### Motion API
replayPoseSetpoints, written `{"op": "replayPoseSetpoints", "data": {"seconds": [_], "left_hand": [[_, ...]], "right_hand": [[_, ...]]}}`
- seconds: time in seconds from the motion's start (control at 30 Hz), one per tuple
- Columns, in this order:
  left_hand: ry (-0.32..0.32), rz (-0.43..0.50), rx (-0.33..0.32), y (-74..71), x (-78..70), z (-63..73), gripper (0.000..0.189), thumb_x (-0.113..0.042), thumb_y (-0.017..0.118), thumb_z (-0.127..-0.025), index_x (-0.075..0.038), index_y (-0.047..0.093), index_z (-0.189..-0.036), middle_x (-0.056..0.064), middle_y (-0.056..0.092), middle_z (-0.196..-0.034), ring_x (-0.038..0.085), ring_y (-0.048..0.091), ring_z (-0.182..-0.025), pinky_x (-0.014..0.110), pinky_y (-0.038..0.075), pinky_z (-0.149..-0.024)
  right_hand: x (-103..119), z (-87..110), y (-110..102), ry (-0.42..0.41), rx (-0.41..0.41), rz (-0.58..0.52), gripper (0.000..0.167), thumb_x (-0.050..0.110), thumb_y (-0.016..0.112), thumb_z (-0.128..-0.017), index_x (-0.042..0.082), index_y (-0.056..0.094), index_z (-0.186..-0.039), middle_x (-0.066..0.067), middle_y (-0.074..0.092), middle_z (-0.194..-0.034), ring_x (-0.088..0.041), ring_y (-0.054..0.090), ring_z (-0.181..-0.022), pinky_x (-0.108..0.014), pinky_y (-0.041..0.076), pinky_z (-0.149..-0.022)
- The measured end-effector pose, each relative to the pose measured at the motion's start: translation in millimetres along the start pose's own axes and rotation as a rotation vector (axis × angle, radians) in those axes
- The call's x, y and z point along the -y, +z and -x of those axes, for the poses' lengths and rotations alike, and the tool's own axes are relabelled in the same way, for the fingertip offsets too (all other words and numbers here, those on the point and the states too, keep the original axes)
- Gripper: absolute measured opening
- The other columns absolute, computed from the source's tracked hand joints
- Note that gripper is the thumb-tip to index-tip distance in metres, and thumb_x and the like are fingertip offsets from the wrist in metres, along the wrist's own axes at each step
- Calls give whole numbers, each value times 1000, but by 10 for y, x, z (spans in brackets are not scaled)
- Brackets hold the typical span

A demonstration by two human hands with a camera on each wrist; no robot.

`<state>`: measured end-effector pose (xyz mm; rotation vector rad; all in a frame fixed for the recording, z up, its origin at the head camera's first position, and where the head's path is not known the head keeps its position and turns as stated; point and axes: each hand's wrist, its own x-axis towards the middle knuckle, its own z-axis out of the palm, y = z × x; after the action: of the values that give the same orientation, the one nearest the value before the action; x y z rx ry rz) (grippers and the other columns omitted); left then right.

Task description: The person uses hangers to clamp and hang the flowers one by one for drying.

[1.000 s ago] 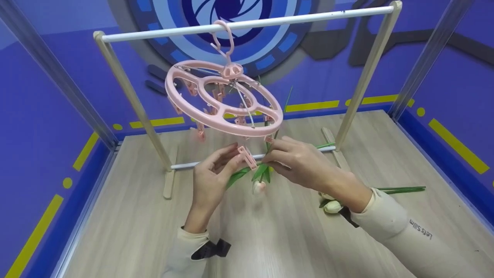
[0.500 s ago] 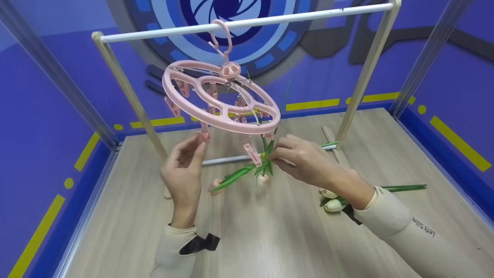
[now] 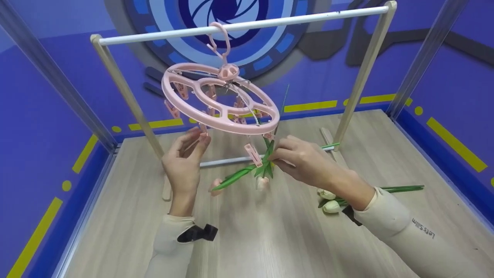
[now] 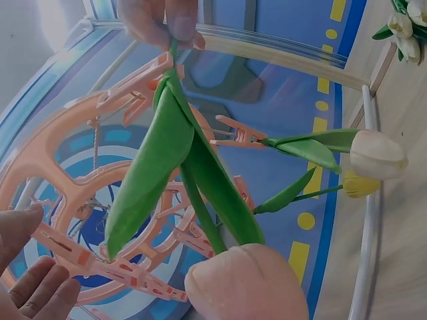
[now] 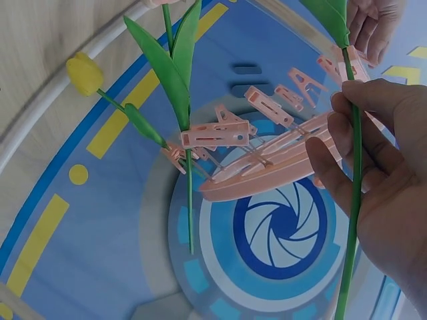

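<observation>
A pink round clip hanger (image 3: 220,121) hangs tilted, with several clothespins below its ring. My left hand (image 3: 181,166) pinches one clothespin (image 3: 203,133) at the ring's near-left side; thumb and fingers stand on either side of this clothespin (image 4: 67,248) in the left wrist view. My right hand (image 3: 301,160) pinches the green stem of a pink tulip (image 3: 217,187), whose head points left and down. In the right wrist view the stem (image 5: 355,193) crosses the fingers of that hand (image 5: 393,167). A white tulip (image 4: 377,155) and a yellow tulip (image 4: 360,185) hang head down from other clothespins.
The hanger hooks over the white top bar (image 3: 270,25) of a wooden-legged rack. Several white tulips (image 3: 331,206) lie on the wood-grain table (image 3: 262,247), partly behind my right forearm. Blue panels (image 3: 455,104) enclose the back and sides.
My left hand has moved left, from the front clothespin by the flowers to the one on the near-left side. The pink tulip's head has come into view. My right hand stays nearly still.
</observation>
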<state>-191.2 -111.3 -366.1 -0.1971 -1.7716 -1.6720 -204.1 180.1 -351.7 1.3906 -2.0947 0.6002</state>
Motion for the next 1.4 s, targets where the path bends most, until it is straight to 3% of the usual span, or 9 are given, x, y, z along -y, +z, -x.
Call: {"op": "replayPoseSetpoints", "data": {"seconds": [0.27,0.43,0.63,0.8,1.07,1.4], "left_hand": [[8,26,4,-7,-3,7,15,-3,79,-96,6,75,-107,12,76,-121,22,74,-110,32,59,-98],[29,36,17,-33,1,25,14,-2,79,-95,6,75,-106,12,77,-111,22,73,-102,29,60,-93],[4,108,39,-44,-12,51,30,1,80,-93,6,69,-121,16,75,-114,24,73,-102,32,60,-94],[-15,101,78,-41,-41,89,47,-1,80,-93,7,63,-136,17,75,-116,24,74,-105,34,61,-95],[3,58,131,-45,-21,161,35,1,81,-93,5,72,-126,14,77,-116,23,75,-105,37,61,-96],[1,50,163,-18,62,210,33,1,84,-90,5,75,-122,14,78,-111,23,76,-100,36,63,-91]], "right_hand": [[7,-3,1,2,13,-3,18,-4,85,-87,6,78,-101,-4,68,-94,-20,61,-83,-31,57,-64],[3,-5,10,5,17,17,19,-5,84,-87,6,77,-101,-4,68,-93,-20,61,-81,-31,56,-62],[3,0,8,33,46,39,20,-4,85,-88,5,78,-104,-5,69,-95,-22,63,-84,-32,57,-66],[1,15,3,57,68,56,17,-2,85,-89,5,78,-103,-5,70,-96,-22,63,-86,-31,58,-68],[-17,25,7,58,28,33,22,-4,86,-87,3,76,-105,-7,72,-104,-23,64,-91,-32,59,-71],[41,81,6,-36,-48,-106,27,-12,82,-85,4,75,-106,-6,73,-106,-23,67,-96,-33,61,-79]]}}
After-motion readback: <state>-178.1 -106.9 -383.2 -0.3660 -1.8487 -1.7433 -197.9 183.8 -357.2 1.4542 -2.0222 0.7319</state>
